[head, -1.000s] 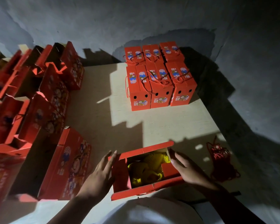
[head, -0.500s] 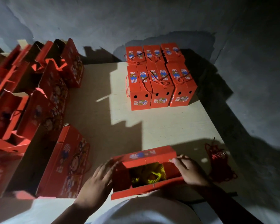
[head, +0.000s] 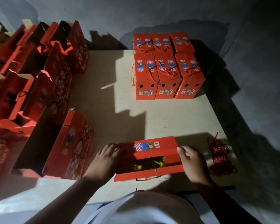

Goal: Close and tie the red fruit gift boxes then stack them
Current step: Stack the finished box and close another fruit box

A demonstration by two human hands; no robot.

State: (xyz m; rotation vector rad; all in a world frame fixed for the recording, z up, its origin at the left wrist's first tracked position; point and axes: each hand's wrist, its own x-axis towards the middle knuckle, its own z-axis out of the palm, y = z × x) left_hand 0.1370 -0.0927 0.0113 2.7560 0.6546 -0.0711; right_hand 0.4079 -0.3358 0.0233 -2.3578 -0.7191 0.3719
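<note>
A red fruit gift box (head: 152, 152) sits at the near edge of the pale table (head: 168, 120). Its far flap is folded down over the top, and yellow fruit (head: 149, 164) shows through the gap that stays between the flaps. My left hand (head: 103, 162) lies flat against the box's left end. My right hand (head: 192, 162) presses on its right end, fingers over the top flap. A stack of closed, tied red boxes (head: 166, 68) stands at the far side of the table. A bundle of red cord (head: 220, 156) lies to the right of my right hand.
Several open red boxes (head: 39, 70) crowd the left side, one (head: 71, 146) close to my left forearm. A grey wall rises behind the table. The floor to the right lies in dark shadow.
The far flap of the near box has swung down over the opening, hiding most of the yellow fruit. Both hands have stayed at the box's ends, shifting slightly inward.
</note>
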